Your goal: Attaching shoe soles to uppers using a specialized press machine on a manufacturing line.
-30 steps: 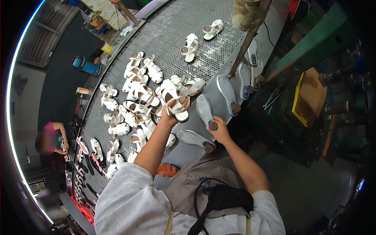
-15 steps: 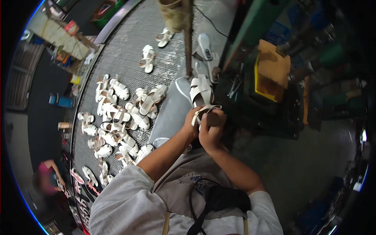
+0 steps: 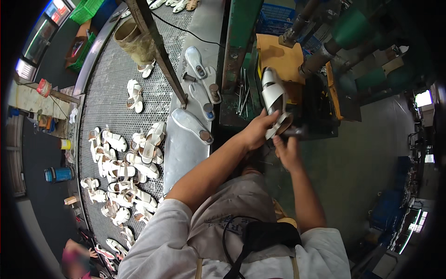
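A white strappy sandal [image 3: 275, 98] points toward the machine, its toe away from me. My left hand [image 3: 258, 131] is closed round the heel end of the sandal, thumb over its side. Just below the heel, my right hand [image 3: 290, 154] has its fingers curled at the back strap, partly blurred. Beside that hand is a dark, smeared cylindrical thing [image 3: 299, 132]; I cannot make out what it is. To the left, several grey sole-shaped forms [image 3: 191, 125] with round metal inserts lie on the metal bench [image 3: 183, 156].
Many white sandals [image 3: 123, 169] are heaped on the perforated metal table [image 3: 107, 86] at left. A post [image 3: 160, 51] stands by a dirty bucket [image 3: 134, 42]. Ahead are a green machine [image 3: 357, 30], a cardboard piece [image 3: 278, 56] and thin rods [image 3: 242, 95]. Another person [image 3: 76, 260] is at lower left.
Both hands have moved right with the sandal, from over the bench edge to before the machine. My right hand has dropped lower at the heel. The view has turned right.
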### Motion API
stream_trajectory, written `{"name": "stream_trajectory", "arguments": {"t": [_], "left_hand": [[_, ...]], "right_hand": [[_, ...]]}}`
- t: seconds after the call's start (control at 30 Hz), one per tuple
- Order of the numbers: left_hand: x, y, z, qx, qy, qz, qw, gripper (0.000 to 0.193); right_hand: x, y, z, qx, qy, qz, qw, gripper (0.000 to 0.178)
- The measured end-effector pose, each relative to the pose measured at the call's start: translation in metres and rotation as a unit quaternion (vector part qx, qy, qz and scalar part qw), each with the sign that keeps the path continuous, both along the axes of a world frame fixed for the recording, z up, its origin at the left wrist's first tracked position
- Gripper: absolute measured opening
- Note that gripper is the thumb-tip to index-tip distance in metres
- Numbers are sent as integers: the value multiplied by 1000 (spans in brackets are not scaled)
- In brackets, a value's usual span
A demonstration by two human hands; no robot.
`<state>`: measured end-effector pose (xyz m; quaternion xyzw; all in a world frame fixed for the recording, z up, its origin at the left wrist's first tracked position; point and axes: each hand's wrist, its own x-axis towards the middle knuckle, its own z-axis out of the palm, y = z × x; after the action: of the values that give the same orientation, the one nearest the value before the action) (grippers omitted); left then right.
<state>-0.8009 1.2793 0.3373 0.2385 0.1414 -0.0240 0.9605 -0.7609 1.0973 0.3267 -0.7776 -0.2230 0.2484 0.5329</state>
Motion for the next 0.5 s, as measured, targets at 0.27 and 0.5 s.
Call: {"name": "stream_trajectory", "arguments": {"t": [0.27,0.5], "left_hand": [[70,35,17,55,-41,-26,997,48],[-110,185,-49,580,112,28,807,29]], "right_hand": [[85,69,-5,11,-257,-123,958,71],[145,110,15,-407,-369,-7,836,73]]}}
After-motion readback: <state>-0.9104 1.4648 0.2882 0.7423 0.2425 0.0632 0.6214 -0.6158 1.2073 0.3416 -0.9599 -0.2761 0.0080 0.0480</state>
